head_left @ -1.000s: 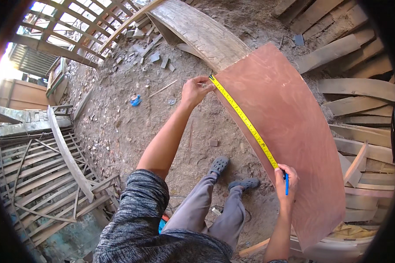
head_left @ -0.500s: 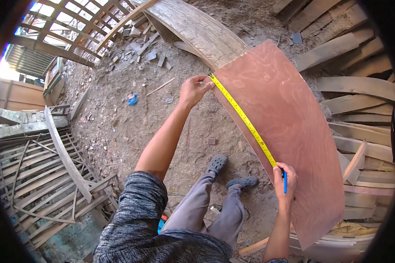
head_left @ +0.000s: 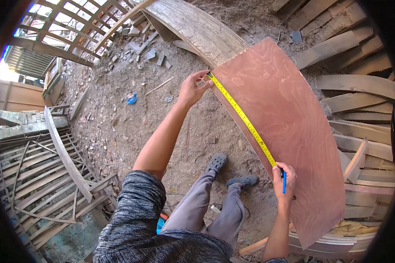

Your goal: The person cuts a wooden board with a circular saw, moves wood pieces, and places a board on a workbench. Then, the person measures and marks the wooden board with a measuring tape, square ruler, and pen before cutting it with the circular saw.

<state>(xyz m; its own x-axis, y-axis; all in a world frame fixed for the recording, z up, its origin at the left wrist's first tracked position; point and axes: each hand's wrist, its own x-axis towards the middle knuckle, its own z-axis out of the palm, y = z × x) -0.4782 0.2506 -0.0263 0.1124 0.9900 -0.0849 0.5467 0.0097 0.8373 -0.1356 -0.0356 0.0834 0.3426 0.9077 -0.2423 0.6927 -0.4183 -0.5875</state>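
Note:
A yellow measuring tape (head_left: 245, 118) lies stretched along the left edge of a reddish plywood sheet (head_left: 294, 114). With thumb and fingers closed, my left hand (head_left: 192, 90) pinches the tape's hooked end at the sheet's far left corner. Nearer to me, my right hand (head_left: 285, 175) is closed around the other end of the tape; a blue pen-like stick (head_left: 284, 183) also shows in its grip. The tape's case is mostly hidden by that hand. Under the far end of the sheet runs a long weathered plank (head_left: 202, 30).
Curved timber pieces (head_left: 360, 87) are stacked along the right. To the left stands a slatted wooden frame (head_left: 39, 175) with a curved beam (head_left: 68, 158) across it. Wood scraps (head_left: 151, 55) and a blue plastic scrap (head_left: 132, 99) lie on the dirt floor near my feet.
My left hand has shifted very slightly up and left with the tape's end. The right hand and the sheet stay nearly where they were.

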